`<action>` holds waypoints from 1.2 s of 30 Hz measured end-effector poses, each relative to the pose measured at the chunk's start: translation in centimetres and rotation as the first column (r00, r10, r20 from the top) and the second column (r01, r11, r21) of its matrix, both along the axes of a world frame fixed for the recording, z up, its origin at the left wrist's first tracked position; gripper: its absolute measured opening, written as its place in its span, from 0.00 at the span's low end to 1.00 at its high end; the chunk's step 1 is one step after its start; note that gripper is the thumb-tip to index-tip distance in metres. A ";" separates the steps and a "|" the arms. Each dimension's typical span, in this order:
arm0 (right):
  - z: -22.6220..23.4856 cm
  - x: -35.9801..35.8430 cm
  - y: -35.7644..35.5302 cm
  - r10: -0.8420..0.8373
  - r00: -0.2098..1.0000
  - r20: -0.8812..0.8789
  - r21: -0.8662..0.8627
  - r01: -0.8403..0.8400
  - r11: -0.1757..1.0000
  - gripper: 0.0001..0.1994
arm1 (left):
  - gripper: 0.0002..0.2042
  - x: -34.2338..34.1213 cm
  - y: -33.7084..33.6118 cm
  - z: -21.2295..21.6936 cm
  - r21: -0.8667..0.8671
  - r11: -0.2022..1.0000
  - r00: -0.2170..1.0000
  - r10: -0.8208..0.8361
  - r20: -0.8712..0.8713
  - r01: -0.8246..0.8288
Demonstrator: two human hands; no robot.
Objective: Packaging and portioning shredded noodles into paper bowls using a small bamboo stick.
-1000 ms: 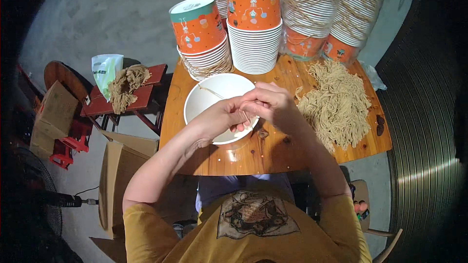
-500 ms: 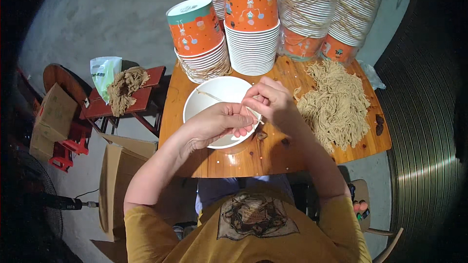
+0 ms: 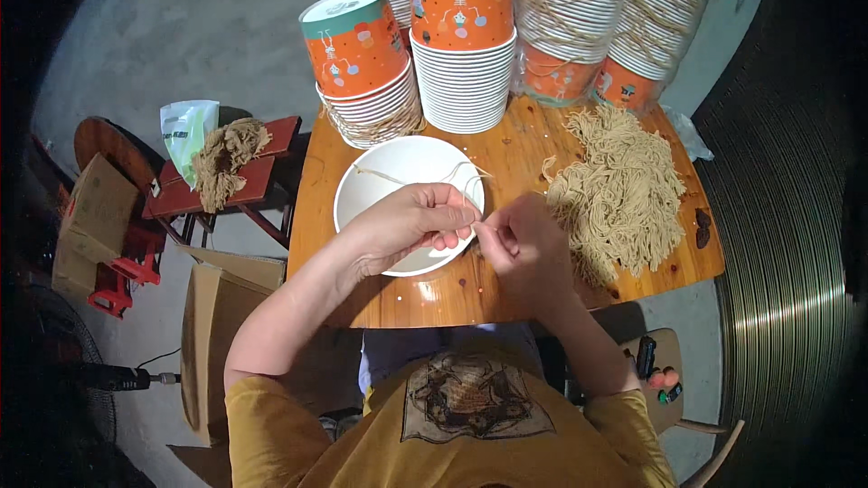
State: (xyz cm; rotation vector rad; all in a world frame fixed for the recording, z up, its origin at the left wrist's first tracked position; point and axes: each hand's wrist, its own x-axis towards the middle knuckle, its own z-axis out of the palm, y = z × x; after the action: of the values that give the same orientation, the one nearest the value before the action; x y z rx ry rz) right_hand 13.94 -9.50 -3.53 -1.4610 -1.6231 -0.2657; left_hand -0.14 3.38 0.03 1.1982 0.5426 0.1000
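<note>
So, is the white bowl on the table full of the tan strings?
No, the white bowl holds only a few thin strands; the big pile of tan strings lies on the table beside it.

A grey concrete floor [image 3: 163, 45] lies under the wooden table [image 3: 506, 289], a red stool [image 3: 262, 176] beside it.

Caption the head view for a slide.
Both hands, left hand and right hand, pinch thin strings over a white bowl.
</note>
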 end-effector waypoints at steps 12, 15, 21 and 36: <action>-0.2 -0.8 -0.4 0.089 0.996 0.005 0.011 -0.089 0.996 0.09 | 0.08 -0.1 -0.7 0.6 -0.121 0.992 0.998 0.021 -0.058 -0.028; 0.5 1.1 0.1 0.206 0.917 0.343 0.060 -0.240 0.969 0.09 | 0.08 0.0 -1.0 0.9 -0.021 0.997 0.994 0.069 -0.086 -0.071; 3.0 3.3 1.9 0.247 0.960 0.132 -0.118 -0.232 0.966 0.08 | 0.10 0.3 -1.1 1.0 0.027 0.999 0.998 0.045 -0.045 -0.043; 4.4 4.2 2.9 0.382 0.923 0.043 -0.351 -0.344 0.871 0.11 | 0.16 0.6 -0.9 1.2 0.046 0.995 0.995 0.089 -0.041 -0.087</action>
State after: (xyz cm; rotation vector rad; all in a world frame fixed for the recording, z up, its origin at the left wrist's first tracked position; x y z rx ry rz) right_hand 18.17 -6.64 0.84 -1.3649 -2.0747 0.1604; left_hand 0.42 2.49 1.25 1.2215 0.6336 0.1622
